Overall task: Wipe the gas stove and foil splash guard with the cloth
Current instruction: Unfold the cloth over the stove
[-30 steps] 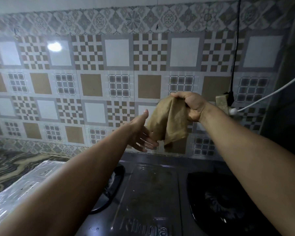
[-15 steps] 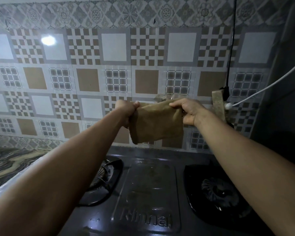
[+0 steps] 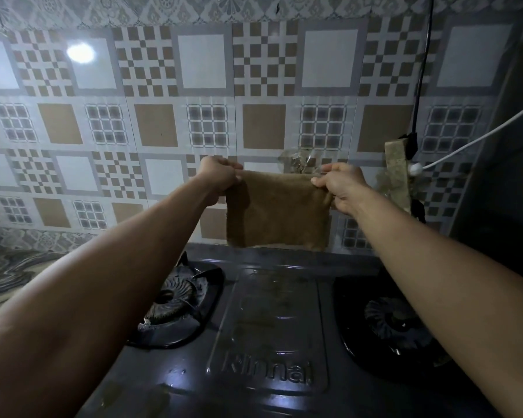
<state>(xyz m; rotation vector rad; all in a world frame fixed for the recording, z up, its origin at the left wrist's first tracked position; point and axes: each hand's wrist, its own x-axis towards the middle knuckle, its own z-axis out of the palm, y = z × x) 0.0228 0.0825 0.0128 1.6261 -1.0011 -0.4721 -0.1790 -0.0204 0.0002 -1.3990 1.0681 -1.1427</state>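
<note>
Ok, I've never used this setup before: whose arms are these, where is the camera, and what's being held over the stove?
There is no machine: these are a person's bare arms, filmed by one wide-angle camera worn on their head, looking forward and down. The left hand and right hand each pinch a top corner of a brown cloth, holding it spread out in front of the tiled wall. Below lies a dark gas stove with a burner on each side. The cloth hangs clear of the stove.
</note>
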